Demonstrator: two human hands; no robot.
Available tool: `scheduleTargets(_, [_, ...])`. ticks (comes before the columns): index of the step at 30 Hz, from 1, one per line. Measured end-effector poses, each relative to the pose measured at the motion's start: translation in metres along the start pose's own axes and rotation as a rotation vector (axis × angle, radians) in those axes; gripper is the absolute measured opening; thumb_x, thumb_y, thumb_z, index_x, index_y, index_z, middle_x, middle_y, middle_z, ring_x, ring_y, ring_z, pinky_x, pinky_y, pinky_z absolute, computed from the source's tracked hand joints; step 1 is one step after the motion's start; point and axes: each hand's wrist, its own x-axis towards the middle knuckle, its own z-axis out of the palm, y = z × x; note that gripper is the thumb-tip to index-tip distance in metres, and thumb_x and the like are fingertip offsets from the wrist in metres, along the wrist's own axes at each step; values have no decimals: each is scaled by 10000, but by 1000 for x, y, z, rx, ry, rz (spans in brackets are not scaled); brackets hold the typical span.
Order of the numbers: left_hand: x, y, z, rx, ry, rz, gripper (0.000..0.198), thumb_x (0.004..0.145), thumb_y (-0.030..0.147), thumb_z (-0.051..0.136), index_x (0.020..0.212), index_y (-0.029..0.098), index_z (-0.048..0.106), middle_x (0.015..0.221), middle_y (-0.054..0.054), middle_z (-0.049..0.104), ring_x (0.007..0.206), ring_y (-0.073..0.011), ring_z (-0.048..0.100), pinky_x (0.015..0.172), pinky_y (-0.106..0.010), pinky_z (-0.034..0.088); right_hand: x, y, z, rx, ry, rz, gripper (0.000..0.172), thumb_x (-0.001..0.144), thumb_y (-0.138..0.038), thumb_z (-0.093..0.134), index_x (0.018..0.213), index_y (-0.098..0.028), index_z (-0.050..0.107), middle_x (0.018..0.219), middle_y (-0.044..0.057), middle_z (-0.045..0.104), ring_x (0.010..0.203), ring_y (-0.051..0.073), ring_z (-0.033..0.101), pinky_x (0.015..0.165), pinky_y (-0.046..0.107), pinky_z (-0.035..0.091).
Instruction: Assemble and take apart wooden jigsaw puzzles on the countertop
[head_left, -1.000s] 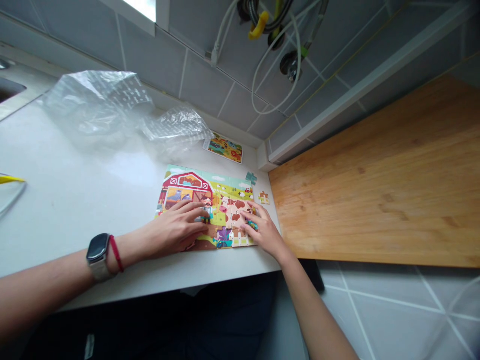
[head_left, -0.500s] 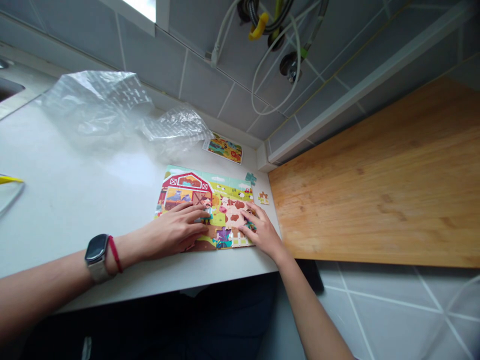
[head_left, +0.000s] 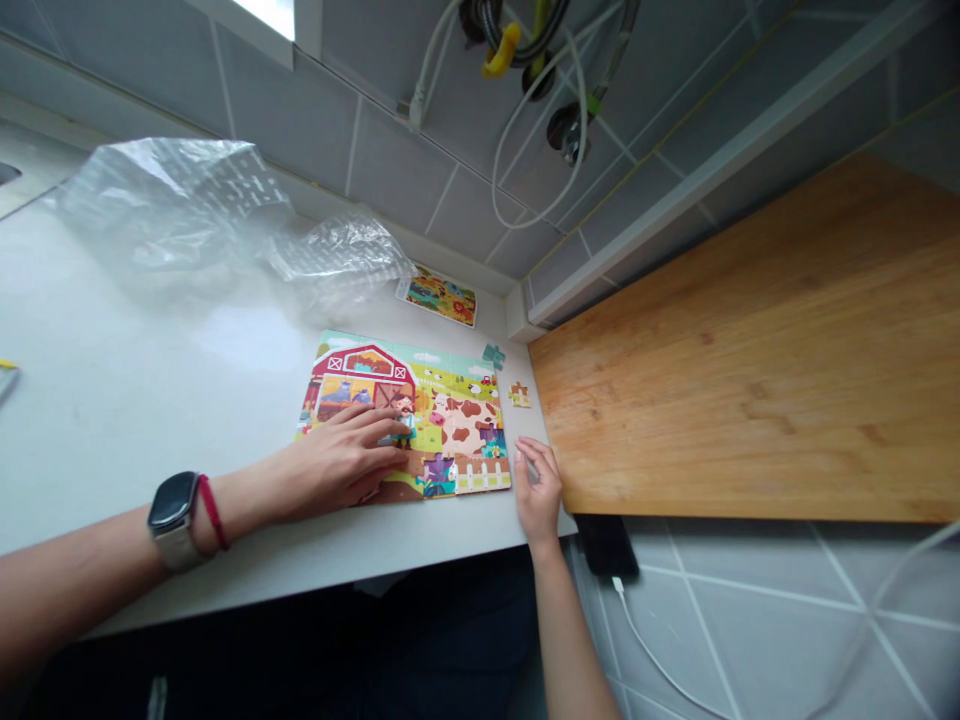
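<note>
A farm jigsaw puzzle [head_left: 461,420] lies on the white table, showing a red barn, a cow and a white fence. My left hand [head_left: 352,450] rests flat on its left part with the fingers stretched out, covering some of the picture. Just off the puzzle's right edge, my right hand [head_left: 538,490] stands apart from it with fingers curled in; nothing shows in them. Two purple and teal patches [head_left: 438,476] break the farm picture at the bottom and right. A teal puzzle piece [head_left: 493,356] and a brown and yellow piece [head_left: 520,394] lie loose to the right.
Crumpled clear plastic wrap [head_left: 202,215] spreads over the back left. Beside it lies a small picture card [head_left: 441,296]. A wooden board [head_left: 750,370] borders the table at the right. Below the board are a black phone [head_left: 609,547] and its white cable [head_left: 651,648].
My right hand has lifted off the puzzle's right part and moved right, its fingers curling in. The fence and a purple patch there are uncovered. My left hand stays on the puzzle.
</note>
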Motion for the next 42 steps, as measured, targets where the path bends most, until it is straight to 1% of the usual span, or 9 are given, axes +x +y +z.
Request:
scheduleTargets(8, [-3,-3,6,-44,60,-30,260,1033,317,579,1227,362,746,1328,-52,702,1262,-289,627,1087,-430,458,1,3,3,-26,11,35,263,1015,-336,582,1079,-193,793,1134,145,737,1100,264,708,1001,444,580])
scheduleTargets(19, [-1,-2,5,-61,55,-22,242,1026,285,582,1183,346,756,1294,-52,711,1229,-285,636,1092,-443,448,7,8,3,-33,-128,51,262,1002,-314,583,1119,-206,791,1176,148,721,1150,270,690,1037,438,577])
scheduleTargets(23, [1,0,-1,-64,48,-11,271,1052,278,526,1173,326,764,1276,-61,715,1187,-277,652,1045,-428,473,44,21,-6,-102,-289,34,311,978,-321,605,1224,-211,761,1273,149,695,1211,276,678,1037,421,585])
scheduleTargets(26, [1,0,-2,-64,44,-4,274,1059,293,515,1175,311,762,1264,-71,717,1174,-278,653,1040,-431,474,87,31,-12,-325,-490,17,426,937,-247,625,1355,-209,695,1409,153,655,1343,288,612,1185,471,469])
scheduleTargets(30, [1,-1,-2,-80,40,-11,257,1055,286,531,1176,306,757,1272,-72,712,1190,-272,648,1049,-414,473,135,37,-11,-388,-604,-5,598,808,-126,713,1402,-177,663,1478,169,627,1399,318,571,1233,498,390])
scheduleTargets(33, [0,-1,-2,-100,40,-1,218,1035,286,580,1164,295,755,1277,-75,711,1203,-272,648,1067,-409,470,158,38,-3,-408,-675,-13,594,745,-87,752,1331,-172,704,1377,160,691,1271,305,656,1151,447,467])
scheduleTargets(36, [0,-2,-2,-110,48,-2,208,1030,305,602,1171,296,755,1284,-83,708,1232,-280,641,1086,-419,466,175,39,3,-427,-722,0,527,658,-66,824,1171,-171,768,1149,121,763,1031,283,726,981,384,553])
scheduleTargets(39, [-1,-3,-1,-110,56,-12,222,1031,284,590,1181,302,753,1278,-84,709,1231,-279,644,1083,-423,472,185,40,5,-434,-738,15,452,568,-71,902,992,-173,788,983,73,755,858,242,710,835,332,565])
scheduleTargets(42, [-1,-3,-2,-116,52,-5,211,1019,280,607,1168,294,756,1272,-86,710,1224,-279,645,1077,-422,481,185,38,1,-420,-719,11,432,564,-69,913,955,-177,766,977,53,725,824,199,679,800,307,552])
